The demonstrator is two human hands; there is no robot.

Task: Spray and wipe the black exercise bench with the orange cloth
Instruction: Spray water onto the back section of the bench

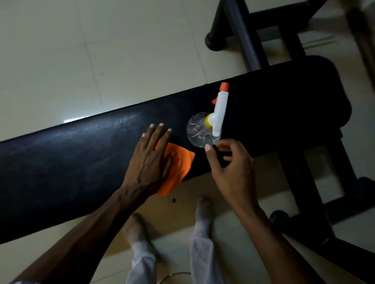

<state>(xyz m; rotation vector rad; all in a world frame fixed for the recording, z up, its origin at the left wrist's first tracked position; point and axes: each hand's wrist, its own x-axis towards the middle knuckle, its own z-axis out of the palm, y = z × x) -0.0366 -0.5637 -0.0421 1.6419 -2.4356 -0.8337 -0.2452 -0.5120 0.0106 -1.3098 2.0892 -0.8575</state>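
Left hand: spread flat, pressing the crumpled orange cloth onto the long black padded bench.
Right hand: fingers loosely curled, empty, beside the clear plastic spray bottle standing mid-bench.
Technique: keep palm pressure even; wipe long overlapping strokes.

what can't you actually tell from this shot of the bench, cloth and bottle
- Cloth: head view; the left hand lies flat over part of it, hiding its full shape.
- Spray bottle: clear body seen from above; liquid level unreadable.
- Right hand: open beside the bottle; contact by the fingertips cannot be told.
- Bench: its left end is cut off by the frame edge; wet or dry is unclear in the dim light.
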